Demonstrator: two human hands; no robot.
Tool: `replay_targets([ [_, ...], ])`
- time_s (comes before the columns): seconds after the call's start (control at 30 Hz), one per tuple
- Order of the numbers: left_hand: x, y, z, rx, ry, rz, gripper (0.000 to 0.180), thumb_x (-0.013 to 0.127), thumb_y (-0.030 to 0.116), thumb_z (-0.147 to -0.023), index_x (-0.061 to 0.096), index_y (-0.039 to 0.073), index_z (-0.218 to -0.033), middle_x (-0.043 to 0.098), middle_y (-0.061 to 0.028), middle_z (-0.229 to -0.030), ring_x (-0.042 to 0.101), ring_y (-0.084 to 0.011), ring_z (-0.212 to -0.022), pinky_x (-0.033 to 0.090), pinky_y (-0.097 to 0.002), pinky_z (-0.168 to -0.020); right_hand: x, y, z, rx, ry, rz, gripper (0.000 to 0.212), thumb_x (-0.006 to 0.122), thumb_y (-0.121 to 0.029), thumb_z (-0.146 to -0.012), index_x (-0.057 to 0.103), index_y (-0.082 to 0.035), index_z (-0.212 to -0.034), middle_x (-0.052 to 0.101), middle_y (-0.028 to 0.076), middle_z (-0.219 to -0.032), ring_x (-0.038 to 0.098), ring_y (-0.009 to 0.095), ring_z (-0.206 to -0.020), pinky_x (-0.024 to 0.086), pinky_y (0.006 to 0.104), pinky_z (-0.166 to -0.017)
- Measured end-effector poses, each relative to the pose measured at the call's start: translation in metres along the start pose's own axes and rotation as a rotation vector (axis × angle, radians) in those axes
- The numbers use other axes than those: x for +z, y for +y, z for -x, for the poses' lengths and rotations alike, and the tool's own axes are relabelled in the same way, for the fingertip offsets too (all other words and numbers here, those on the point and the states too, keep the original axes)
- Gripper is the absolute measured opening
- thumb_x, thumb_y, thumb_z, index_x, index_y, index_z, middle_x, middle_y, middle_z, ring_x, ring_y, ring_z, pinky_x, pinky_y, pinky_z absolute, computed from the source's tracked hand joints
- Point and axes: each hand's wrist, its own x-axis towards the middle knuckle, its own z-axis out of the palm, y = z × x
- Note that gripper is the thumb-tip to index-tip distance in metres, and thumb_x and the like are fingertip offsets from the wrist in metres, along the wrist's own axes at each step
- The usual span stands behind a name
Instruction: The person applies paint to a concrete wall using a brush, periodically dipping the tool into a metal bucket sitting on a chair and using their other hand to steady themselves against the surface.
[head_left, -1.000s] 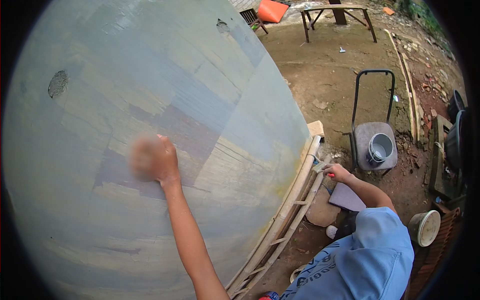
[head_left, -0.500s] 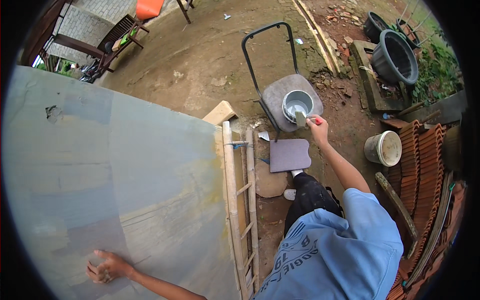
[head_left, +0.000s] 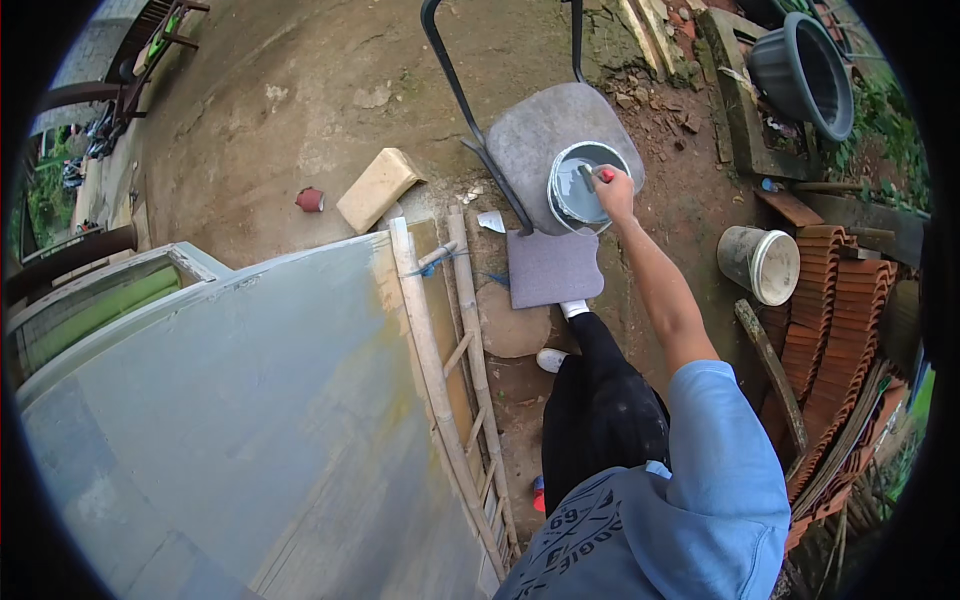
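Note:
My right hand (head_left: pixel 617 194) is closed around a paintbrush (head_left: pixel 606 176) with a red handle. Its bristle end dips into a paint bucket (head_left: pixel 556 208) that holds light grey paint. Under the bucket is the worn grey seat (head_left: pixel 530 130) of a chair with a black tubular frame. To my left stands a wall (head_left: pixel 250 390) with patchy grey-blue paint and a yellowish strip along its edge. My left hand is out of view.
A bamboo ladder (head_left: pixel 458 350) leans along the wall's edge. Before my feet lies a flat grey-purple pad (head_left: pixel 552 272). Farther off are a pale block (head_left: pixel 376 192) and a small red container (head_left: pixel 310 200). On the right are a dirty white bucket (head_left: pixel 740 255), stacked roof tiles (head_left: pixel 815 325) and a large planter (head_left: pixel 785 75).
My right hand has lowered the paintbrush from the bucket's near rim into the bucket. My left hand, earlier against the wall, has left the view. The view has shifted, showing a window opening.

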Motion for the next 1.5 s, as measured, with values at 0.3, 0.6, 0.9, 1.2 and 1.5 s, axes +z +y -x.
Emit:
replay_targets([
  [0.3, -0.031, 0.051, -0.041, -0.081, -0.002, 0.116, 0.038, 0.044, 0.024, -0.105, 0.036, -0.009, -0.122, 0.046, -0.025, -0.111, 0.049, -0.0372, -0.095, 0.044, -0.0495, -0.085, 0.031, 0.028, -0.015, 0.062, -0.012, 0.143, 0.023, 0.074, -0.017, -0.076, 0.076, -0.01, -0.097, 0.072, 0.018, -0.084, 0.07, 0.034, -0.081, 0.054, 0.0405, -0.077],
  [0.6, -0.029, 0.062, -0.034, -0.07, -0.073, -0.048, 0.033, 0.045, 0.023, -0.104, 0.046, -0.007, -0.118, 0.045, -0.0361, -0.117, 0.056, -0.0409, -0.085, 0.049, -0.0487, -0.07, -0.005, -0.003, 0.0, 0.004, 0.029, -0.074, 0.021, 0.074, -0.019, -0.083, 0.074, -0.004, -0.097, 0.073, 0.011, -0.079, 0.069, 0.015, -0.073, 0.052, 0.0316, -0.071],
  [0.9, -0.018, 0.047, -0.003, 0.089, -0.057, -0.343, 0.034, 0.042, 0.021, -0.104, 0.057, -0.004, -0.12, 0.043, -0.0513, -0.125, 0.065, -0.0447, -0.072, 0.053, -0.0435, -0.052, -0.027, -0.014, 0.012, -0.094, -0.013, -0.107, 0.017, 0.069, -0.014, -0.081, 0.072, -0.004, -0.093, 0.068, 0.013, -0.069, 0.067, 0.019, -0.066, 0.051, 0.0344, -0.065],
  [1.2, -0.015, 0.037, 0.005, -0.026, -0.032, -0.183, 0.068, 0.057, 0.024, -0.099, 0.029, -0.028, -0.133, 0.055, -0.0402, -0.11, 0.065, -0.0472, -0.085, 0.055, -0.0475, -0.06, -0.043, -0.042, 0.041, -0.284, 0.106, -0.091, 0.014, 0.067, -0.013, -0.08, 0.07, -0.003, -0.09, 0.063, 0.018, -0.069, 0.064, 0.029, -0.064, 0.049, 0.0384, -0.064],
  [1.5, -0.047, 0.063, -0.034, 0.004, -0.028, 0.014, 0.07, 0.058, 0.029, -0.098, 0.029, -0.027, -0.127, 0.048, -0.0328, -0.117, 0.055, -0.0433, -0.099, 0.049, -0.0555, -0.073, -0.078, -0.052, 0.037, -0.142, 0.052, -0.335, 0.018, 0.071, -0.014, -0.082, 0.074, -0.002, -0.094, 0.07, 0.003, -0.074, 0.067, 0.011, -0.066, 0.055, 0.0272, -0.063],
])
